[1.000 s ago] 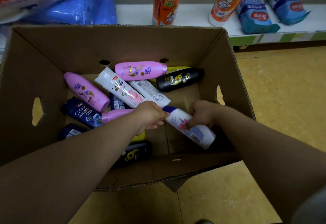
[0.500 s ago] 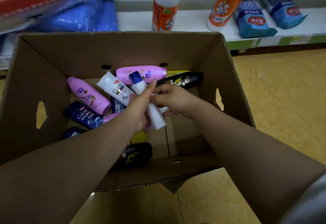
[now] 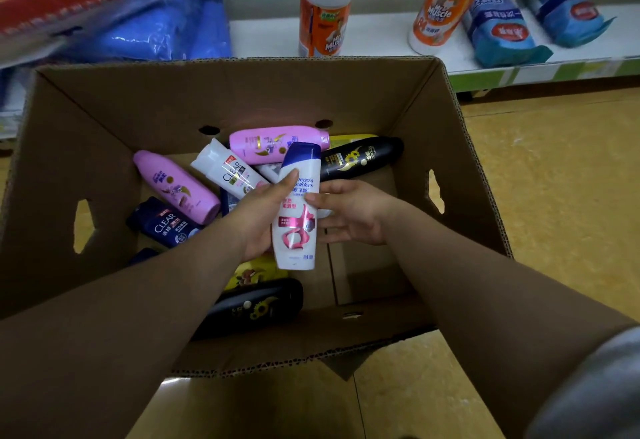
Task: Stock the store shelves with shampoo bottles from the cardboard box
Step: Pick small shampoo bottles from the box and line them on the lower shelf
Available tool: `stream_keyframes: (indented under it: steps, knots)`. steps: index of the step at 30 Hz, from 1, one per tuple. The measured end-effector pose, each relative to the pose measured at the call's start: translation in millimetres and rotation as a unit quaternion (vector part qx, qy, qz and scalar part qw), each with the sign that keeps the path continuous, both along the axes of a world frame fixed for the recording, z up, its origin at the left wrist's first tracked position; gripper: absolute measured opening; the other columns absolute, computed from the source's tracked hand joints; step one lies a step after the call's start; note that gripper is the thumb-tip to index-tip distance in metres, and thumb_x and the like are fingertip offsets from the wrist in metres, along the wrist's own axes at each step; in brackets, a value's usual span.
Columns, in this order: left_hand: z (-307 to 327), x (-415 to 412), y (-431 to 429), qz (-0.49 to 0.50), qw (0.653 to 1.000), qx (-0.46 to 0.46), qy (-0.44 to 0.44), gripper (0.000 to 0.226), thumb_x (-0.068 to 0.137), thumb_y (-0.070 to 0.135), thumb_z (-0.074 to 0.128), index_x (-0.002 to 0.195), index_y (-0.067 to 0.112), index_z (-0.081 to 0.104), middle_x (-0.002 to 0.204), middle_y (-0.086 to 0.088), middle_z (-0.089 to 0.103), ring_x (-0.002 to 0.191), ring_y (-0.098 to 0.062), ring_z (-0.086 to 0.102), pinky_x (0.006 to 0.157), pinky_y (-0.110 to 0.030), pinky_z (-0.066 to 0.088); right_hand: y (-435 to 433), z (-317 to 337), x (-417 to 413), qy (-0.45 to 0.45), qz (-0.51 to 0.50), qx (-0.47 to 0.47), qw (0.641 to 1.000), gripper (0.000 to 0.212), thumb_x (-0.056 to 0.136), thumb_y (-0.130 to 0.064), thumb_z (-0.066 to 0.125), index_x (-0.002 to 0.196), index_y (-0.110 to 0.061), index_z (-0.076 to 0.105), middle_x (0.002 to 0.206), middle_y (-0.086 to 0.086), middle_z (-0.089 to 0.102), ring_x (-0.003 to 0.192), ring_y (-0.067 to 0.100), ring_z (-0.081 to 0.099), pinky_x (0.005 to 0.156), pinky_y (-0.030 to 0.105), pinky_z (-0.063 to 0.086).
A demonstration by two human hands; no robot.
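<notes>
left hand [image 3: 263,220] wraps the white shampoo bottle [image 3: 298,220], cap toward 12, above the cardboard box [image 3: 242,99] centre. right hand [image 3: 349,212] fingers spread, touching its 3 o'clock side. box sits on yellow floor [image 3: 554,179]; white shelf [image 3: 381,32] at 12 carries orange cleaner bottles [image 3: 325,13], blue packs [image 3: 502,28].

The left hand [image 3: 258,222] and right hand [image 3: 353,213] are bare, forearms too. A grey sleeve [image 3: 595,393] covers the right upper arm.
</notes>
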State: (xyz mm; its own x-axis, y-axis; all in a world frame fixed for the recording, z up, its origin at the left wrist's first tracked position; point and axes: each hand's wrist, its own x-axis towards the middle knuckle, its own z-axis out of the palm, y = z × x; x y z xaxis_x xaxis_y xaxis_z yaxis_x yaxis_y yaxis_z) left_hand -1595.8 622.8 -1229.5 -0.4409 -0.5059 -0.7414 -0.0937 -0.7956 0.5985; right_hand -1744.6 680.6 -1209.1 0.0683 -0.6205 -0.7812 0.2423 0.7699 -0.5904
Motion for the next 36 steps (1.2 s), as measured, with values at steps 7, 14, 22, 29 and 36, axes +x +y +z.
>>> stream_keyframes:
  steps: [7,14,22,29,36]
  knots:
    - [6,16,8,0.034,0.998,0.044,0.042,0.023,0.093,0.026,0.055,0.114,0.018,0.058,0.100,-0.009,0.074,0.090,-0.026,0.072,0.075,-0.045,0.057,5,10,18,0.010,-0.046,0.031,0.998,0.038,0.087,-0.022,0.066,0.123,-0.016,0.054,0.098,0.006,0.068,0.082,0.021,0.067,0.066,0.034,0.054]
    - [78,43,23,0.035,0.998,0.055,0.011,0.031,0.090,0.031,0.057,0.119,0.020,0.061,0.108,-0.010,0.072,0.096,-0.029,0.069,0.082,-0.049,0.055,25,87,53,0.024,-0.074,0.005,0.997,0.032,0.092,-0.019,0.059,0.123,-0.015,0.055,0.087,0.000,0.065,0.071,0.013,0.062,0.063,0.029,0.055]
    - [230,52,39,0.046,0.996,0.082,0.005,0.036,0.089,0.033,0.059,0.122,0.019,0.060,0.113,-0.011,0.069,0.103,-0.031,0.066,0.086,-0.056,0.051,34,241,52,0.035,-0.028,0.013,0.999,0.030,0.092,-0.022,0.059,0.122,-0.017,0.058,0.110,0.009,0.067,0.092,0.022,0.066,0.071,0.034,0.055]
    - [359,52,46,0.059,0.995,0.081,0.029,0.032,0.088,0.034,0.060,0.117,0.019,0.063,0.109,-0.011,0.071,0.097,-0.031,0.069,0.078,-0.054,0.055,39,374,47,0.041,-0.009,-0.003,0.999,0.024,0.092,-0.023,0.059,0.116,-0.019,0.059,0.115,0.010,0.067,0.103,0.027,0.065,0.079,0.040,0.057]
    - [484,32,43,0.081,0.994,0.041,0.055,0.037,0.090,0.035,0.059,0.122,0.018,0.058,0.115,-0.015,0.067,0.105,-0.034,0.065,0.089,-0.060,0.049,30,502,31,0.047,-0.006,-0.043,0.998,0.021,0.092,-0.020,0.060,0.113,-0.017,0.059,0.113,0.012,0.068,0.104,0.031,0.064,0.086,0.046,0.054]
